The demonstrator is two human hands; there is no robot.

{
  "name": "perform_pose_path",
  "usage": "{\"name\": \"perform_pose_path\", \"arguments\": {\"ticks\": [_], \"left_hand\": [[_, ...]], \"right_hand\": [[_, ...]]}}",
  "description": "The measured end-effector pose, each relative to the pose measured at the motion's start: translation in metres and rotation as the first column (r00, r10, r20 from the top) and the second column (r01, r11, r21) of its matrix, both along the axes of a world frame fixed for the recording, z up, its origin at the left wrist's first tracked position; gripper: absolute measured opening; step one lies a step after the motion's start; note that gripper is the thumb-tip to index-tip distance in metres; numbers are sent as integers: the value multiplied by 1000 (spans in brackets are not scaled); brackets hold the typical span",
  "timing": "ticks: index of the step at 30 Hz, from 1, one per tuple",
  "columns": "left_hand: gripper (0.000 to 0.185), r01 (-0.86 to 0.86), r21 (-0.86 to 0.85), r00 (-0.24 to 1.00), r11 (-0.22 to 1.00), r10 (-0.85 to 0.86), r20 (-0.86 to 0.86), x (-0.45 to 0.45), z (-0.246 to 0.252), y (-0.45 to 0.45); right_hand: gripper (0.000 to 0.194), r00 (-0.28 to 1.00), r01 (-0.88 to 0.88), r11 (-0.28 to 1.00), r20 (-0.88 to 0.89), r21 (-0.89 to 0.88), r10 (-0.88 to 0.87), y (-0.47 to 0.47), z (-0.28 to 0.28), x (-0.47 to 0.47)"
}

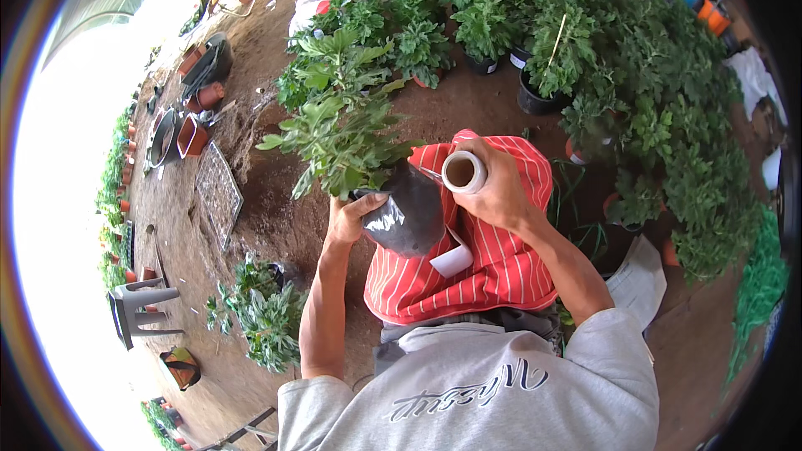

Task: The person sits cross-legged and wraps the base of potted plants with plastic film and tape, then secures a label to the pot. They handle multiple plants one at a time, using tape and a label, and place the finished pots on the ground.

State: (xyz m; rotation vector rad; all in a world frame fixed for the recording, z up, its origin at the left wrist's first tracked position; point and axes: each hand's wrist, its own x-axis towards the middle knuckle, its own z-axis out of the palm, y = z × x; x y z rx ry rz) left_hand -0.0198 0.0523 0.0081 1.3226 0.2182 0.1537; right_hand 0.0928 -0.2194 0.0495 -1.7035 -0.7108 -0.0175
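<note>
My left hand (356, 216) grips the side of a black plastic grow bag (407, 213), its thumb pressed on the shiny film. A leafy green potted plant (344, 131) leans out of the bag towards the upper left. My right hand (498, 191) is closed around a roll of clear plastic film (463, 172), whose hollow cardboard core faces up. Something thin stretches between the roll and the bag. A red striped cloth (501, 263) covers my lap, and a white label or paper piece (452, 257) lies on it below the bag.
Leafy plants in pots (539, 97) crowd the ground ahead and to the right. At left lie a seedling tray (219, 194), empty pots (191, 136) and a grey plastic stool (147, 300). Another leafy plant (272, 326) is near my left elbow. Green netting (758, 282) hangs at far right.
</note>
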Motion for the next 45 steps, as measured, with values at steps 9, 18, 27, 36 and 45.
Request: {"name": "perform_pose_path", "arguments": {"ticks": [9,18,27,36,45], "left_hand": [[46,-98,218,995,971,94,31,10,49,-63],[42,-295,603,955,741,244,168,14,7,-87],[24,-272,391,950,879,311,-37,17,42,-95],[40,-208,140,974,968,218,-60,14,45,-94],[66,109,263,994,959,-113,4,48,24,-71]], "right_hand": [[36,947,224,926,291,-305,-133,0,57,-55],[41,962,235,933,202,-271,-184,22,61,-90],[53,943,245,969,227,19,-243,33,5,-109],[56,940,216,976,270,-7,-206,20,-2,-82],[62,994,106,994,-30,-2,-106,-25,-16,-30]]}}
